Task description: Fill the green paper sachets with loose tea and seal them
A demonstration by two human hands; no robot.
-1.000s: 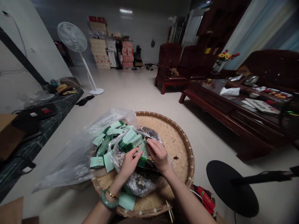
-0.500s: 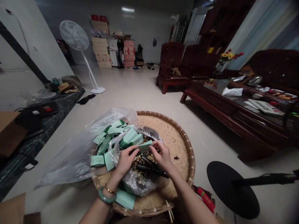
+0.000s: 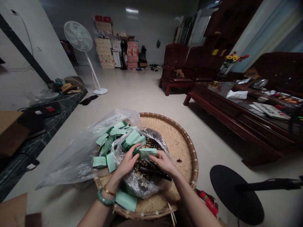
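Between my two hands is a small green packet point(image 3: 148, 153), held level above a clear plastic bag point(image 3: 144, 188) of dark and pale loose bits point(image 3: 151, 143). My left hand point(image 3: 129, 160) pinches its left end, and my right hand point(image 3: 163, 161) grips its right end with thumb and fingers. Below my right hand a black tool point(image 3: 155, 173) lies in the bag; its kind is unclear. A stack of green packets point(image 3: 132, 139) rests on the bag's far side. More green packets point(image 3: 107, 143) lie heaped to the left, partly on a large clear plastic sheet point(image 3: 75, 160).
Everything sits on a round woven bamboo tray point(image 3: 182, 135). A black round stand base point(image 3: 234, 192) is at right, near a dark wooden table point(image 3: 227, 110). A white standing fan point(image 3: 100, 91) stands ahead left. Cardboard boxes point(image 3: 11, 129) are at far left.
The packet has turned from tilted to level and come slightly lower. My right hand has shifted down, its fingers now closer around the packet's end. The view has moved slightly.
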